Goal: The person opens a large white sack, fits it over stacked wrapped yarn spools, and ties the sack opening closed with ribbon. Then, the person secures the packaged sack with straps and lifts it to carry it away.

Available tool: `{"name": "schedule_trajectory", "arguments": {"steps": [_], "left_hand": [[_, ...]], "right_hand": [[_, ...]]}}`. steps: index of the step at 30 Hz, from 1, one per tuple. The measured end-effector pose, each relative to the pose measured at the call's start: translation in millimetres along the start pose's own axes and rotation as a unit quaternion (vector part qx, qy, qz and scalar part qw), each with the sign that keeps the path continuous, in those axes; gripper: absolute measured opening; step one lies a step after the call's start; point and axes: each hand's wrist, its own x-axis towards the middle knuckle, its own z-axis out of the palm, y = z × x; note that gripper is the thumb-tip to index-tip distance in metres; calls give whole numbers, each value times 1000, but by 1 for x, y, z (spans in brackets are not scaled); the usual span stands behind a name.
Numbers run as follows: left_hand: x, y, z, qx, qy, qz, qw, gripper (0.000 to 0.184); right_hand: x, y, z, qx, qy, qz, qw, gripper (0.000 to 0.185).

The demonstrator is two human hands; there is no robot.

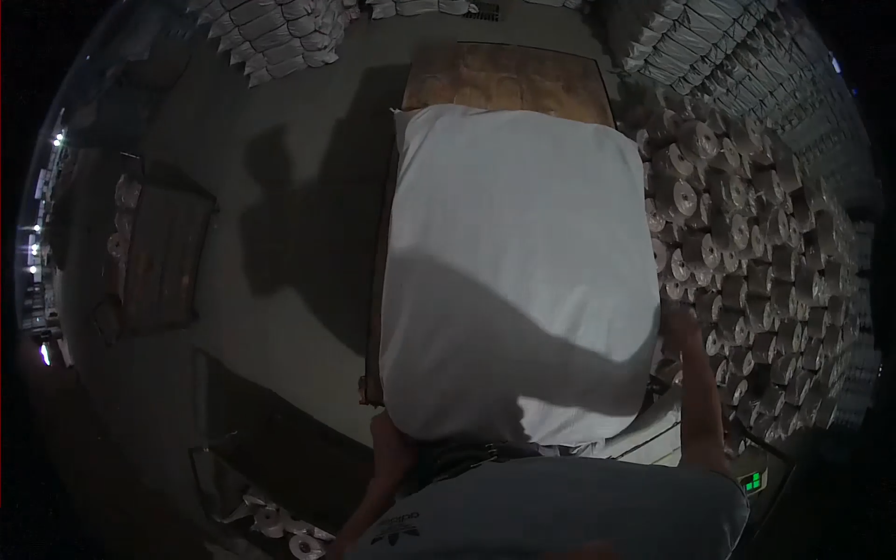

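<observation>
A large white cloth or flat sack (523,252) lies spread over a wooden-topped table (509,75), whose bare boards show at the far end. My left hand (390,443) is at the near left corner of the white cloth, close to my body. At its right edge, further forward, is my right hand (679,325). Both hands are dim, and the fingers do not show clearly, so whether either one grips the edge cannot be made out. My shadow falls across the lower part of the cloth.
Many wrapped yarn cones (733,233) stand packed along the table's right side. Stacked white sacks (280,37) are at the back left, with more piled sacks (700,37) at the back right. A dark cart (168,257) stands at left. A green-lit display (752,482) is near right.
</observation>
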Motion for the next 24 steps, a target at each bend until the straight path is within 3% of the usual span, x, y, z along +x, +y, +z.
{"name": "schedule_trajectory", "arguments": {"steps": [1,2,3,4,5,6,7,10,11,13,14,16,18,19,21,24], "left_hand": [[-4,1,11,32,44,-3,999,47],[-5,1,19,53,83,-7,995,45],[-5,0,27,72,118,-10,990,43],[-2,0,32,86,142,-11,986,41],[1,-3,35,99,154,-12,983,39],[2,-4,34,112,155,-12,981,38],[4,-3,28,128,148,-16,981,37],[-3,37,-4,174,44,-82,980,42],[-9,64,-20,189,7,-95,977,45],[9,35,-21,85,-1,-31,996,52],[23,0,-13,-30,-3,32,999,56],[50,-36,-1,-139,16,118,983,63],[47,-31,-7,-110,65,212,969,58],[52,-44,0,-190,-25,124,974,55],[55,-55,14,-271,-115,44,955,53],[46,-46,24,-478,-103,29,872,69]], "right_hand": [[49,-15,-77,-96,124,-41,987,28],[106,-27,-118,53,383,-44,921,25],[105,-81,-215,141,354,-41,924,22],[145,-118,-258,148,475,-105,861,23],[168,-151,-294,202,448,-162,856,28],[216,-186,-317,167,515,-275,795,33],[203,-237,-345,142,408,-269,861,45],[251,-362,-336,117,397,-238,879,54],[257,-375,-335,90,439,-224,866,61],[252,-393,-345,94,366,-213,901,71],[237,-391,-359,111,245,-210,940,73],[218,-385,-350,51,278,-205,937,68],[228,-377,-326,82,406,-214,885,64],[232,-372,-316,82,433,-224,869,63],[210,-377,-305,119,455,-263,842,60],[80,-379,-255,196,414,-418,785,53]]}}
